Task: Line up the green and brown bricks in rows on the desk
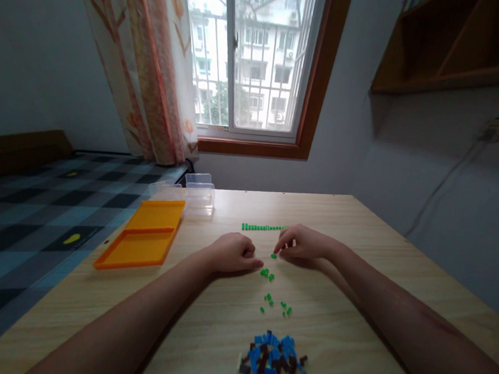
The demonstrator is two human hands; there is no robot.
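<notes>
My left hand [233, 252] rests on the wooden table with its fingers curled in and the thumb stretched out. The thumb tip lies beside a small cluster of green building bricks [264, 273]; whatever is inside the curled fingers is hidden. Across from it, my right hand [300, 241] reaches down with bent fingers, a gap showing between index finger and thumb. Its index fingertip touches a single green brick [274, 256]. Just behind the right hand runs a straight row of green bricks [263, 228], its right end partly covered by that hand.
More loose green bricks [269, 298] lie nearer me. A mixed pile of blue, dark and pale bricks [272, 364] sits at the front. To the left are an orange two-part tray [170, 239] and clear plastic boxes [199, 197]. A checked bed [101, 198] adjoins the table [381, 266].
</notes>
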